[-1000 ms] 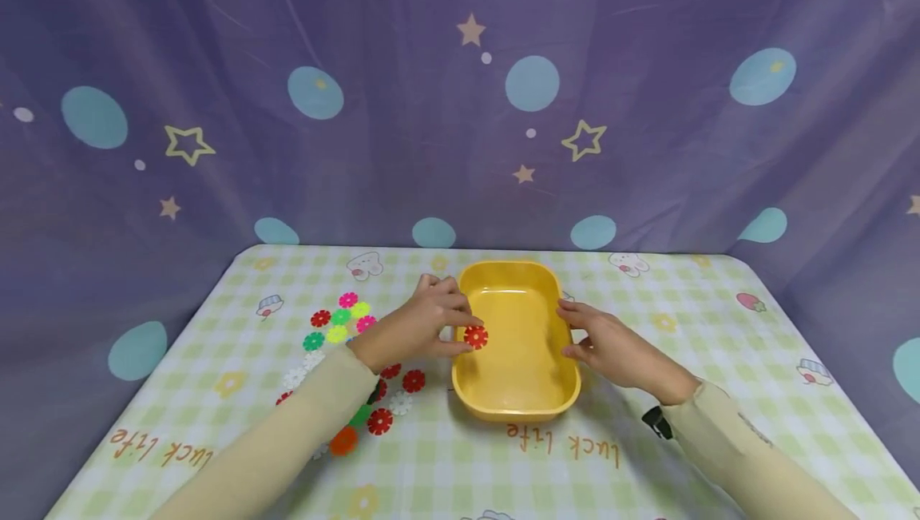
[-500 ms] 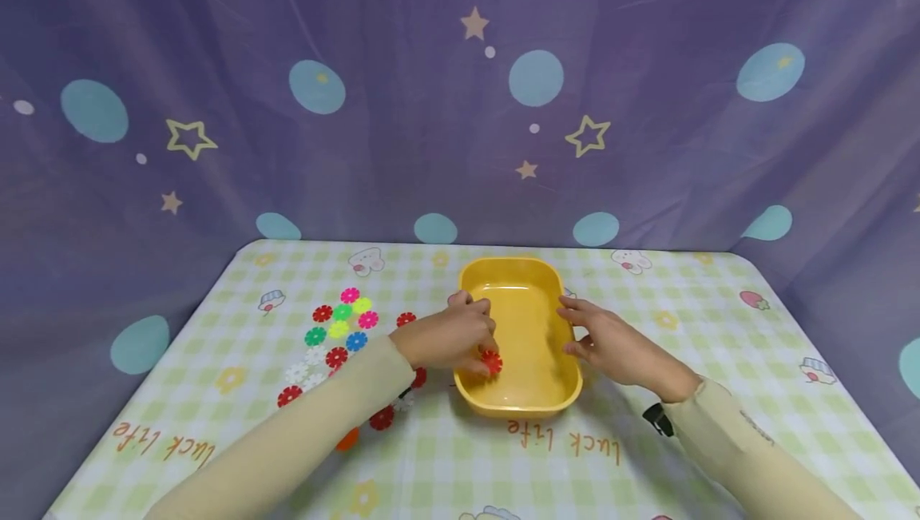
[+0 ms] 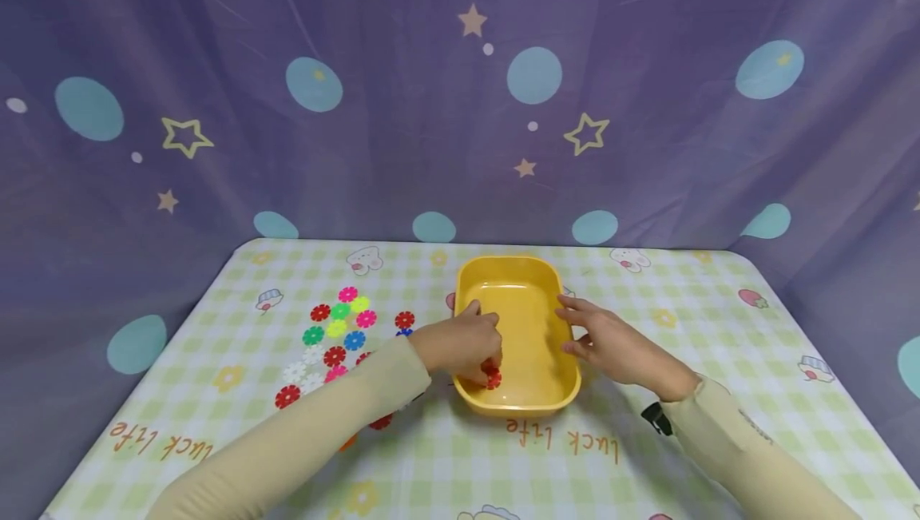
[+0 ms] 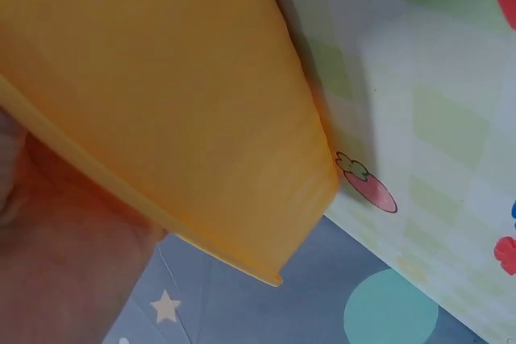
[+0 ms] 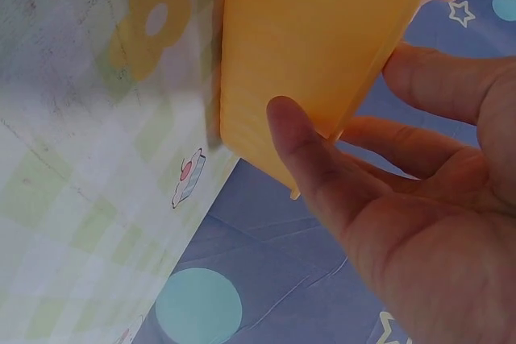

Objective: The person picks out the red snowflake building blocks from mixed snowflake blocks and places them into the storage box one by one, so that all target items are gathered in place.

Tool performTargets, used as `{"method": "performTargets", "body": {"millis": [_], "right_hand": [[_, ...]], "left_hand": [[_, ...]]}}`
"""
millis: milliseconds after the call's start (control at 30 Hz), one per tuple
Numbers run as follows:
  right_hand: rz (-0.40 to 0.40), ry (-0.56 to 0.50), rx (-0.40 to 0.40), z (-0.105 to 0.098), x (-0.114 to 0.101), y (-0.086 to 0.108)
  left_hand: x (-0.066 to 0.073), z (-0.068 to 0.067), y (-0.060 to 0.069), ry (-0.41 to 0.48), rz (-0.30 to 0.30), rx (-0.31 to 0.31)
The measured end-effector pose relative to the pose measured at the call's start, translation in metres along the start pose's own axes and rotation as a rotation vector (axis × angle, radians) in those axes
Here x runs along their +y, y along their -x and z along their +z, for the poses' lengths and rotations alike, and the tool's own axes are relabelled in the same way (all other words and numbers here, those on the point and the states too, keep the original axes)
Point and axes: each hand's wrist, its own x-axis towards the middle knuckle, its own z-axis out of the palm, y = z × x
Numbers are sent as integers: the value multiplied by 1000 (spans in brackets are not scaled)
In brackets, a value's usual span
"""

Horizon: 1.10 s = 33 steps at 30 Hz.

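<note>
A yellow plastic tray (image 3: 532, 336) stands upright on the table. My left hand (image 3: 463, 344) reaches over its left rim, the thumb and fingers low inside at a red snowflake disc (image 3: 493, 379), which they partly cover. In the left wrist view the tray's outer wall (image 4: 185, 102) hides the fingertips, and only part of the left hand (image 4: 72, 239) shows. On the tray's right side, my right hand (image 3: 618, 348) grips the rim. In the right wrist view, one finger (image 5: 294, 122) lies along the outer wall, with other fingers at and behind the rim.
Left of the tray, several loose snowflake discs lie scattered, among them a blue disc (image 3: 354, 340), a green disc (image 3: 313, 335) and a red disc (image 3: 287, 396). The left forearm covers part of them. A checked cloth (image 3: 647, 456) covers the table, with a purple curtain (image 3: 402, 121) behind.
My left hand has moved right and down from above the left rim into the tray, carrying the red snowflake disc lower. The right hand has stayed at the right rim.
</note>
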Motion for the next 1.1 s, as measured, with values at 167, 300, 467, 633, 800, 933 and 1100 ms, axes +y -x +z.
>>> {"method": "performTargets", "body": {"millis": [167, 300, 467, 633, 800, 933, 1100], "right_hand": [[5, 12, 1, 0, -2, 0], [26, 0, -15, 3, -4, 1], [55, -22, -30, 4, -8, 4], [72, -37, -32, 2, -10, 7], [67, -24, -32, 2, -10, 6], [64, -26, -34, 2, -9, 6], [58, -14, -45, 1, -10, 5]], "left_hand": [[3, 1, 3, -17, 57, 43], [2, 0, 8, -8, 68, 161], [-15, -11, 34, 71, -8, 426], [-57, -6, 69, 163, -212, 560], [-86, 20, 86, 266, -444, 379], [-94, 37, 87, 305, -490, 255], [-99, 44, 85, 322, -514, 191]]}}
